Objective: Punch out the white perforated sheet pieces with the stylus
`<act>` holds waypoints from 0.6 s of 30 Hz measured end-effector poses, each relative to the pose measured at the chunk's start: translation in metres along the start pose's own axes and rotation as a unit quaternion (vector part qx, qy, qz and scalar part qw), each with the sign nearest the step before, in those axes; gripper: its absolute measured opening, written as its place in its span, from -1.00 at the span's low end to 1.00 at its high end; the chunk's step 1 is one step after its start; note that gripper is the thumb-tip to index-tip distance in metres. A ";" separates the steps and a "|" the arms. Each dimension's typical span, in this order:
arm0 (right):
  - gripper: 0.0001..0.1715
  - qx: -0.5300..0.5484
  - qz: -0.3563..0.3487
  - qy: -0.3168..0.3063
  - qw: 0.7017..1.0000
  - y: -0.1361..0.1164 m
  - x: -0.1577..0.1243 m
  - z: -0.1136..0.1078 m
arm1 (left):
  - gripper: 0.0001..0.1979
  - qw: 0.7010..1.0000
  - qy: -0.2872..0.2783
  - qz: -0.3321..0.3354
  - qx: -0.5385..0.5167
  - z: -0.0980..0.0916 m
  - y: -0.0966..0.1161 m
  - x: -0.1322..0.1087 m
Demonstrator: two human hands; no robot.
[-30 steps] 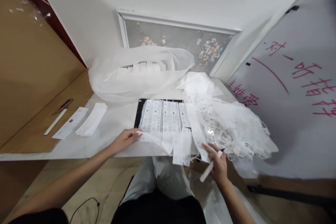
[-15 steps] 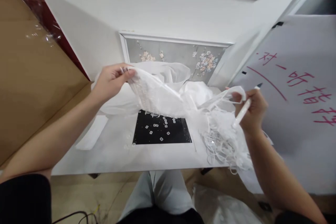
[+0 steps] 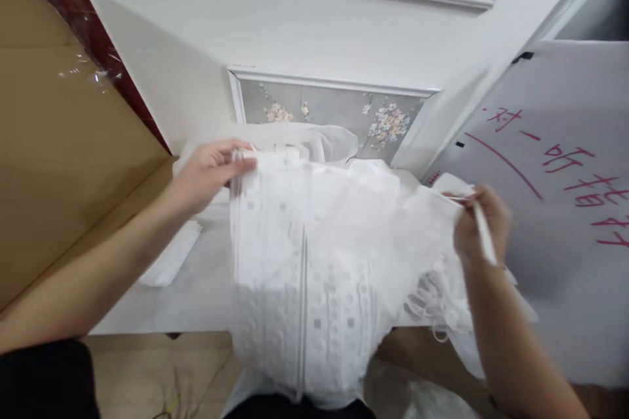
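A white, sheer fabric piece [image 3: 334, 255] with embossed-looking rows of dots and small squares hangs spread between my hands, its lower part over the table's front edge. My left hand [image 3: 209, 173] pinches its upper left corner between thumb and fingers. On the other side, my right hand [image 3: 484, 226] is closed around the fabric's right edge and also holds a slim white pen-like tool [image 3: 484, 232], blurred by motion. A tangle of white strips [image 3: 437, 298] lies below the right hand. More white cloth [image 3: 319, 141] is heaped behind the fabric.
A folded white piece [image 3: 174, 255] lies on the white table [image 3: 147, 311] at the left. A cardboard wall [image 3: 63, 131] stands left, and a board with red handwriting [image 3: 555, 177] right. A framed flower picture [image 3: 334, 105] is at the back.
The fabric has been spread out and brought down toward me, now hiding the black sheet with small pale squares. My left hand sits slightly lower; my right hand has turned and moved slightly right.
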State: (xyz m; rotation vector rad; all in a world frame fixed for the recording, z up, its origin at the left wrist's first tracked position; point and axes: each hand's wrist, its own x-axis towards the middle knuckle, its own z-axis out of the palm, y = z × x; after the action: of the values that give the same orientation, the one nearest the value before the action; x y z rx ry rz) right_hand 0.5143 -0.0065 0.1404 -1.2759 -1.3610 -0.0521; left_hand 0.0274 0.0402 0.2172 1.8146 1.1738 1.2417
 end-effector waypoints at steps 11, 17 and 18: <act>-0.71 -0.255 0.129 -0.259 0.923 0.110 -0.061 0.141 | -0.68 0.970 -0.079 -0.051 0.226 0.101 -0.240 -0.008; -0.43 -0.275 0.090 -0.353 0.890 0.066 -0.097 0.163 | -0.47 0.948 -0.101 0.029 0.301 0.108 -0.274 -0.021; -0.44 -0.274 0.097 -0.396 0.871 0.063 -0.102 0.163 | -0.45 0.944 -0.107 0.043 0.308 0.108 -0.278 -0.022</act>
State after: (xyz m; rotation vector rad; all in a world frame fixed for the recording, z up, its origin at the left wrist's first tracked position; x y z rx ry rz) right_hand 0.4149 0.0668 -0.0202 -2.0473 -1.9859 0.2758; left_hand 0.0375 0.1291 -0.0685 2.4001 1.4739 0.7253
